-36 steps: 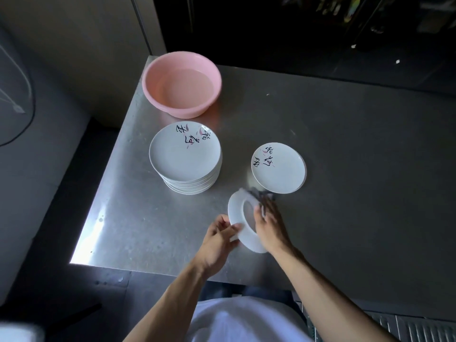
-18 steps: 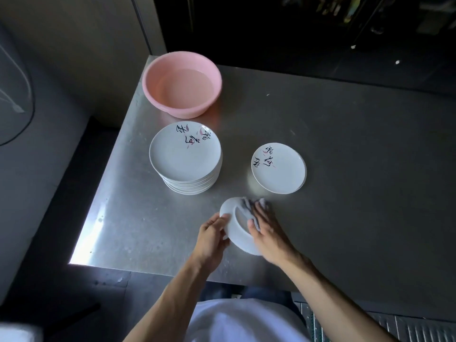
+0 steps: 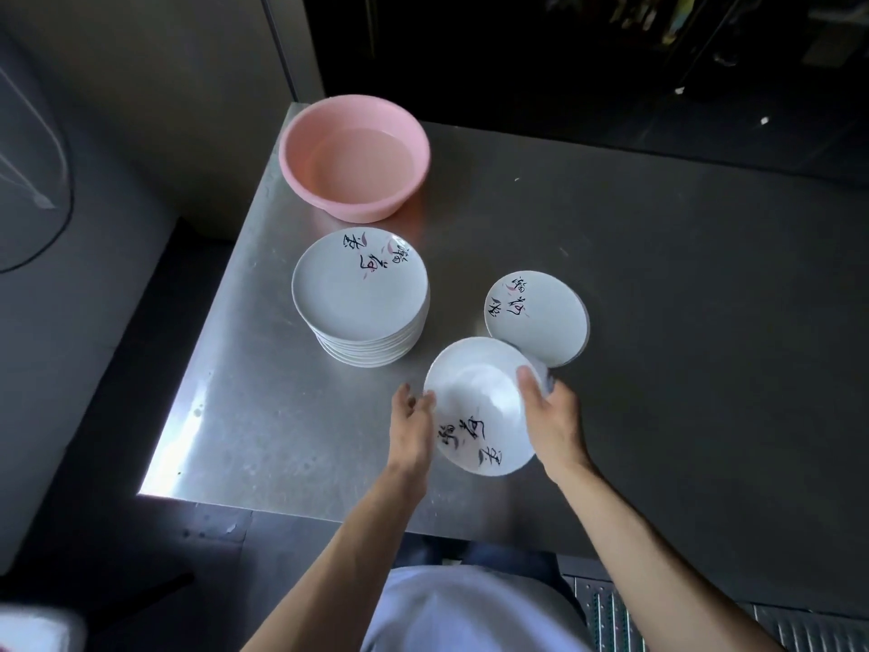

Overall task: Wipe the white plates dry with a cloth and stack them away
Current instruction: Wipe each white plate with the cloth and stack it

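Gripping white plate (image 3: 475, 397), right hand (image 3: 555, 421); left hand (image 3: 411, 430) too.

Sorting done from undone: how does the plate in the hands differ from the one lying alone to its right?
The held plate is tilted, gripped by the left hand and right hand; the lone plate lies flat on the table, untouched. The held plate's writing is on its near side; the lone plate's on its far left. Both are white and round.
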`<action>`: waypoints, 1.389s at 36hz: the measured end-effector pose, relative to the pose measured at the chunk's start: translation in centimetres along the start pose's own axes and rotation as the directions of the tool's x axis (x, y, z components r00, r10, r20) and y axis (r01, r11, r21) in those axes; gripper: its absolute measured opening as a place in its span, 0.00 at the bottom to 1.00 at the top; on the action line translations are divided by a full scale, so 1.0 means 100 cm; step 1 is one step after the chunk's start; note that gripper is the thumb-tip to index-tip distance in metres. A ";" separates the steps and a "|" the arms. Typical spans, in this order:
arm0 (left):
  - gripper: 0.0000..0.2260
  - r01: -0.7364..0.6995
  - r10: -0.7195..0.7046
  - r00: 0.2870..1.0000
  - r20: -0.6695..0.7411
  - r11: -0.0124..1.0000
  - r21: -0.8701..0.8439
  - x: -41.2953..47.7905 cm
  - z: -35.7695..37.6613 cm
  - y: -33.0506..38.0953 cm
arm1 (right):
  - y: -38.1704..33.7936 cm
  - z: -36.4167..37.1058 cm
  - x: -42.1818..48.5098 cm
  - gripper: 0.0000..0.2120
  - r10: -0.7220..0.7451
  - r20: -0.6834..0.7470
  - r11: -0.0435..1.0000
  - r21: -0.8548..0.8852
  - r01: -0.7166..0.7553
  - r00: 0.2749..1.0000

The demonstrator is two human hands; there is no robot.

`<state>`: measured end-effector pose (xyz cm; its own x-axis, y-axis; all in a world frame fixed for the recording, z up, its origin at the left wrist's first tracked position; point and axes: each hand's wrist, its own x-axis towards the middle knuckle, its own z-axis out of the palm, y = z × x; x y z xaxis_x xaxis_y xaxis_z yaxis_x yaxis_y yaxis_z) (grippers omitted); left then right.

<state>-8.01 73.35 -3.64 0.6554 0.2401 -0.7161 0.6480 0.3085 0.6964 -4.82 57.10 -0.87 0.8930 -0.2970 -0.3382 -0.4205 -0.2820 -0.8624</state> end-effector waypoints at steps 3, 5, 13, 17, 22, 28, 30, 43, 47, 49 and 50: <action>0.17 0.022 -0.022 0.998 0.055 1.000 -0.003 -0.002 -0.007 -0.004 | 0.004 -0.002 0.003 0.07 0.081 0.037 0.982 0.166 -0.086 0.996; 0.15 0.068 -0.056 0.990 0.130 0.993 -0.091 -0.006 -0.011 -0.006 | 0.006 -0.002 0.002 0.09 0.121 0.030 0.977 0.175 -0.124 0.992; 0.16 0.013 0.003 0.986 0.168 0.995 -0.097 -0.015 -0.008 -0.001 | 0.006 -0.006 -0.002 0.18 -0.034 -0.170 0.996 0.075 0.047 0.985; 0.15 -0.046 0.045 0.981 0.189 0.999 -0.003 -0.021 0.009 0.000 | 0.015 -0.002 -0.005 0.20 -0.143 0.023 0.969 -0.200 0.144 0.989; 0.17 -0.076 0.076 0.973 0.218 0.997 -0.012 -0.027 0.039 0.003 | 0.012 0.005 -0.007 0.21 -0.289 0.474 0.837 -0.297 0.460 0.832; 0.17 -0.081 0.099 0.985 0.140 0.988 -0.129 -0.018 0.053 0.011 | 0.012 -0.035 0.005 0.21 -0.216 0.560 0.911 -0.179 0.371 0.800; 0.18 -0.078 0.093 0.993 0.077 0.982 -0.172 -0.011 0.059 0.015 | 0.021 -0.051 0.012 0.20 -0.251 0.506 0.833 -0.322 0.450 0.825; 0.17 -0.130 0.139 0.989 0.043 0.977 -0.167 0.032 0.126 0.052 | 0.040 -0.109 0.018 0.26 -0.172 0.283 0.923 -0.289 0.255 0.944; 0.16 -0.125 0.129 0.992 0.014 0.977 -0.172 0.046 0.140 0.052 | 0.042 -0.115 0.021 0.28 -0.138 0.355 0.921 -0.297 0.252 0.925; 0.16 -0.132 0.137 0.990 0.016 0.978 -0.162 0.051 0.144 0.052 | 0.043 -0.116 0.023 0.27 -0.131 0.342 0.924 -0.297 0.240 0.930; 0.17 -0.132 0.136 0.991 0.016 0.979 -0.154 0.054 0.146 0.052 | 0.044 -0.117 0.024 0.25 -0.125 0.330 0.930 -0.290 0.226 0.936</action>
<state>4.57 62.77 -3.22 0.7438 0.2648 -0.6138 0.4882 0.4119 0.7694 -6.42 44.52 -1.06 0.9409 0.0585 -0.3335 -0.2357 -0.5940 -0.7691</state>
